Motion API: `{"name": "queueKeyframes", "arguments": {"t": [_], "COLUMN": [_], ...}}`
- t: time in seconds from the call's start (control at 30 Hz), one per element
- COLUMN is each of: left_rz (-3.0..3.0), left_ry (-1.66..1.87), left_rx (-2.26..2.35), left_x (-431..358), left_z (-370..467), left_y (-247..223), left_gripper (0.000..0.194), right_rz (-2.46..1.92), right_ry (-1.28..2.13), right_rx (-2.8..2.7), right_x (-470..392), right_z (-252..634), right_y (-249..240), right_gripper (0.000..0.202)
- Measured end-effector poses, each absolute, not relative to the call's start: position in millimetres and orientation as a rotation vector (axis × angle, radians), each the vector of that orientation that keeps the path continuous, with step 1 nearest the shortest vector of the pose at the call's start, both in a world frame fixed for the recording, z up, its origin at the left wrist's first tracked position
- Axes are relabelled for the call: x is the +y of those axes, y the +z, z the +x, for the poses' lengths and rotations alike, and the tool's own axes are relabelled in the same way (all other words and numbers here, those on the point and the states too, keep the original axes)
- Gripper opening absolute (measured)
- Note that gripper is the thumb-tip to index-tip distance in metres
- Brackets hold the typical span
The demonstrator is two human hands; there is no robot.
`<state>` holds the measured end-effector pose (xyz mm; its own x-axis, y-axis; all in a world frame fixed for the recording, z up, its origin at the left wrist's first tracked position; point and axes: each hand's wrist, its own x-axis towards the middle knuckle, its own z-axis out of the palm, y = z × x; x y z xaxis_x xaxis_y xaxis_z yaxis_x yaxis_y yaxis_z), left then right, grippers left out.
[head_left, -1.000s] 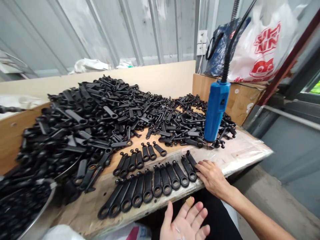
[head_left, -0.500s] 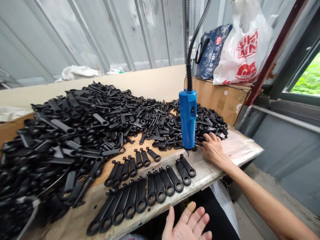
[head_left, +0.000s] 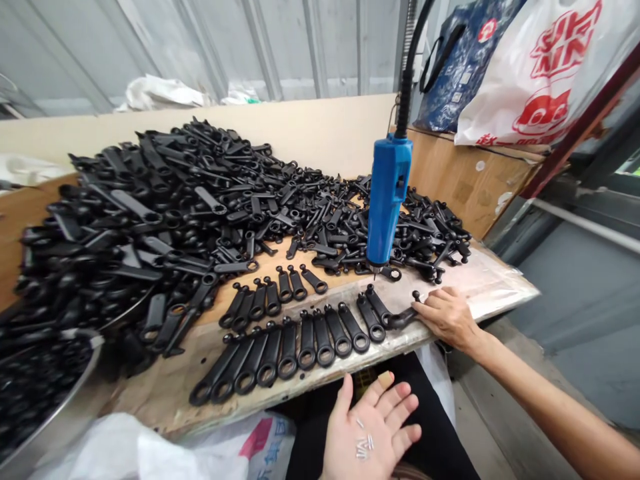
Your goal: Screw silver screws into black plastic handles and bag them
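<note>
Black lever (head_left: 401, 319), clamped in the fingers of the right hand (head_left: 449, 317), lies at three o'clock of the lever row (head_left: 325, 341); the left hand (head_left: 376, 421), fingers apart, holds metal pins (head_left: 363, 447).

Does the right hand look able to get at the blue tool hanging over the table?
Probably yes: the right hand is close by and nothing seems to stand between it and the blue tool, though it may need to let go of the black part it holds.

Left hand (head_left: 369, 427) palm up, fingers (head_left: 407, 438) loosely spread; right hand (head_left: 449, 317) palm down, fingers curled, forearm (head_left: 540, 387) outstretched.
</note>
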<state>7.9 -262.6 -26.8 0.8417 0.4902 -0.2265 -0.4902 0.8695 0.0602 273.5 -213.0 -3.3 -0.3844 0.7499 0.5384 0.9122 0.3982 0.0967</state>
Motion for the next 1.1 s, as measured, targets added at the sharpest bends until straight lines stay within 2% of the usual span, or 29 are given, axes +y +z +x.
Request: {"name": "queueKeyframes", "arguments": {"t": [0.23,0.4,0.57,0.9,1.1], "left_rz": [0.009,0.018,0.034,-0.004,-0.066], "left_ry": [0.537,0.537,0.549,0.583,0.633], "left_rx": [0.223,0.209,0.214,0.243,0.263], "left_x": [-262.3,-259.3,-257.8,-259.4,-259.6], "left_z": [6.9,4.7,3.7,4.1,14.3], "left_y": [-24.3,-34.4,-38.0,-22.7,1.2], "left_gripper": [0.062,0.065,0.065,0.065,0.068], "right_rz": [-1.481,-1.587,-1.575,-1.428,-1.324], "right_ry": [-0.206,-0.147,-0.171,0.024,-0.038], "right_rx": [-2.377,-2.128,-2.146,-2.223,-2.135], "right_x": [-181.9,-201.7,-229.5,-204.6,-236.2], "right_z": [286.0,276.9,245.0,246.2,228.1], "right_y": [-3.3,-0.1,-3.1,-4.4,6.0], "right_gripper": [0.04,0.027,0.031,0.028,0.024]}}
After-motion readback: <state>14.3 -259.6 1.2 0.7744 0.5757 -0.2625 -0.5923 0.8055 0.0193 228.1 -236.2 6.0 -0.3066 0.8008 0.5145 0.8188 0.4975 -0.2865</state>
